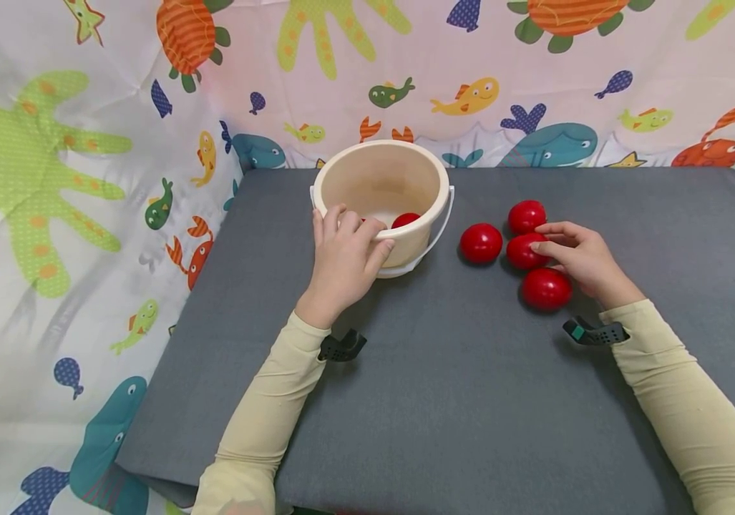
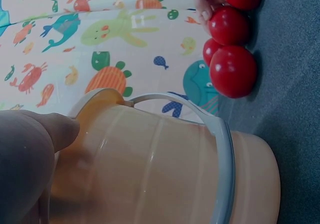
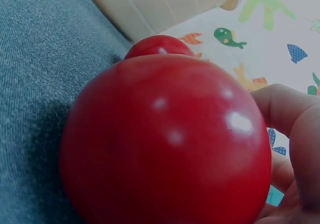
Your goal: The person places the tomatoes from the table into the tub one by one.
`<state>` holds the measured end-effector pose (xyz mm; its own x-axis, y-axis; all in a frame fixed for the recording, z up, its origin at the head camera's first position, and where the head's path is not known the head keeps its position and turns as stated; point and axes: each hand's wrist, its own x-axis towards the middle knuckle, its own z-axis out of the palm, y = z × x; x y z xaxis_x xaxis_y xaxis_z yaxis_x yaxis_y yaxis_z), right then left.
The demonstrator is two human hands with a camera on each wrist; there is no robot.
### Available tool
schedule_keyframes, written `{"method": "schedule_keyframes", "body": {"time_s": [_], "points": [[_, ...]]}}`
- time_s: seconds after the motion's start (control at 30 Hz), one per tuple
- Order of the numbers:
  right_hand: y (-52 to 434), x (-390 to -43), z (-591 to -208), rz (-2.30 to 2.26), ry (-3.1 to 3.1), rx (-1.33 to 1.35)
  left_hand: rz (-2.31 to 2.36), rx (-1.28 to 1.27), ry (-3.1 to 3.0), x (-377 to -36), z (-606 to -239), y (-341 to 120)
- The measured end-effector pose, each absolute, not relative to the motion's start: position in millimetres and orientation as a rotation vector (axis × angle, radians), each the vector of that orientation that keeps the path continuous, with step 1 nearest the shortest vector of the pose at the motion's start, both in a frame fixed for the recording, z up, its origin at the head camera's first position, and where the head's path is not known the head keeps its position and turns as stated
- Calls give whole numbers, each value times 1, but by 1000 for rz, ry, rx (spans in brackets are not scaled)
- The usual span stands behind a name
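Note:
My left hand (image 1: 344,261) grips the near rim of a cream plastic bucket (image 1: 409,250), fingers over the edge and thumb outside. Inside lies a shiny red ball (image 1: 406,219), with a sliver of red beside my fingers. To the bucket's right, my right hand (image 1: 580,263) holds the middle red ball (image 1: 523,252) between thumb and fingers. Close around it on the table are a back ball (image 1: 527,215), a left ball (image 1: 481,243) and a front ball (image 1: 546,290). A large red ball (image 3: 165,144) hides much of the right wrist view.
A dark grey cloth covers the table (image 1: 444,400). The bucket's white handle (image 1: 439,232) hangs down on its near side. A curtain (image 1: 354,100) printed with sea animals stands behind the table and along its left side.

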<state>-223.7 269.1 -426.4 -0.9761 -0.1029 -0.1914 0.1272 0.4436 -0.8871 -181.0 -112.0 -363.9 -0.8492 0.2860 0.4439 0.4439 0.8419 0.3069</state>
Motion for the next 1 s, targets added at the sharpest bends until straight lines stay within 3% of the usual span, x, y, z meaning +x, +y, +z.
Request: {"method": "schedule_keyframes", "body": {"time_s": [0.53, 1.0], "points": [[275, -224, -426, -1775, 2341, -7, -574, -545, -2636, -181, -363, -112], [274, -217, -396, -1992, 2225, 8, -563, -546, -2629, -181, -364, -113]]}}
